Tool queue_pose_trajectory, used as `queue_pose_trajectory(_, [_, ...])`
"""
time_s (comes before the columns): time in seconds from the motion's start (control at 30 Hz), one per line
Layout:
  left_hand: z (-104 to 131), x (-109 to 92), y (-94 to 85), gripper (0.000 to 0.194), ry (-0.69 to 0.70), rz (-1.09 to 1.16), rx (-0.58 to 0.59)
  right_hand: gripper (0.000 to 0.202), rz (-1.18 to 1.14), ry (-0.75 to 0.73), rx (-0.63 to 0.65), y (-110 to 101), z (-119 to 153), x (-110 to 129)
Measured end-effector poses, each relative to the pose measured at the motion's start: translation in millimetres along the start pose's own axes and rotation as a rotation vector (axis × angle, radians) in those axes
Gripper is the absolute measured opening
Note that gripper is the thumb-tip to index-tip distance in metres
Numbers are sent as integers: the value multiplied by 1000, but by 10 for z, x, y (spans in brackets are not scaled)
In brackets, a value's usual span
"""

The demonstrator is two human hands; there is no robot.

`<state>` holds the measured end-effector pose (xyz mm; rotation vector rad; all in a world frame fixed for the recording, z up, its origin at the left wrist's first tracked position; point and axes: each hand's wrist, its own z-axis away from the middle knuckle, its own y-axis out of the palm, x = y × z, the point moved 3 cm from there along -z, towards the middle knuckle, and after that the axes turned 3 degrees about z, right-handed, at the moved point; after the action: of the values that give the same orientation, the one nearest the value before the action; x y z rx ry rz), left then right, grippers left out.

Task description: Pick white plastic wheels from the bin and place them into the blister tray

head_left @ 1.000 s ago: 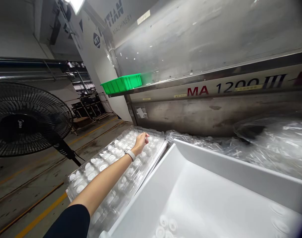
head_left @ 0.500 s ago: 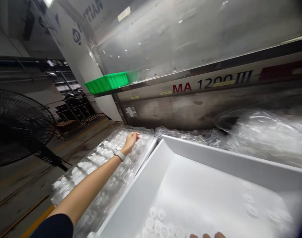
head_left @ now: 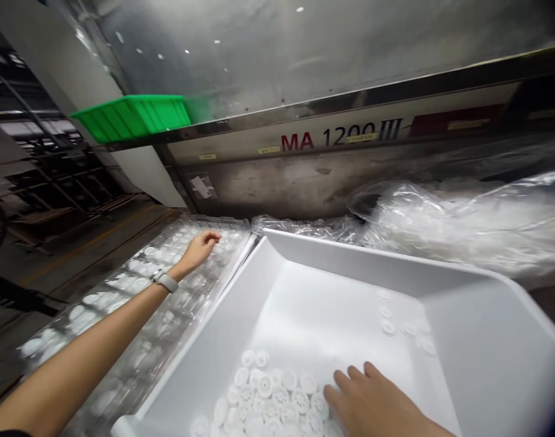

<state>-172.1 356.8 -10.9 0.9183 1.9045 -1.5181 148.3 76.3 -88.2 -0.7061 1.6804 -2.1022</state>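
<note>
Machine (head_left: 332, 73) with a steel flank fills the back, a green bin (head_left: 131, 115) on its ledge at upper left. Below lies crumpled plastic film (head_left: 463, 224) along the far side. A white tub (head_left: 495, 340) takes up the lower right; a clear blister tray (head_left: 122, 321) lies along its left wall, touching or just beside it.

Risks, as judged from this layout: the tray is thin and flexible and reaches out toward the floor side, so a heavy press at its far end could tip or flex it and shake seated parts out of their pockets. The white parts are small and smooth; a loose pinch could drop one between tub and tray, where it would be hard to see. The two hands work well apart, so the eye cannot follow both at once.

White discs (head_left: 268, 394), ribbed like small gears or caps, lie heaped in the near left corner of the tub; a few more sit singly near its right wall. Similar white pieces fill many tray pockets.

Left hand (head_left: 199, 247), with a wristband, rests curled over the tray's far end; whether it pinches a part cannot be told. Right hand (head_left: 372, 403) lies flat, fingers spread, on the heap's right edge, gripping nothing visible.
</note>
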Motion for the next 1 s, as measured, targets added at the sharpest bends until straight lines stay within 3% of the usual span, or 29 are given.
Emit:
queue_pose_trajectory(0.17, [100, -179, -143, 28, 177, -193, 4, 27, -118, 123, 212, -396, -8, -492])
queue_pose_trajectory(0.33, [174, -338, -237, 28, 348, -334, 40, 26, -40, 459, 228, -747, -46, -1176])
queue_pose_trajectory(0.43, [302, -471, -178, 28, 454, -367, 80, 33, -84, 564, 302, -786, -6, -1424])
queue_pose_trajectory(0.53, [571, -727, 13, 29, 593, -360, 141, 32, -143, 604, 341, -765, 32, -1553])
queue_pose_trajectory(0.67, [1216, -1265, 526, 21, 817, -293, 366, 31, -164, 619, 316, -723, -12, -1596])
queue_pose_trajectory(0.8, [1853, -1752, 1328, 14, 972, -219, 624, 27, -134, 584, 292, -694, -83, -1568])
queue_pose_trajectory(0.9, [2044, -1924, 1978, 14, 989, -138, 673, 28, -95, 586, 321, -728, -47, -1574])
queue_pose_trajectory(1.0, [2024, -1960, 2506, 18, 941, -51, 642, 28, -38, 623, 388, -836, 61, -1582])
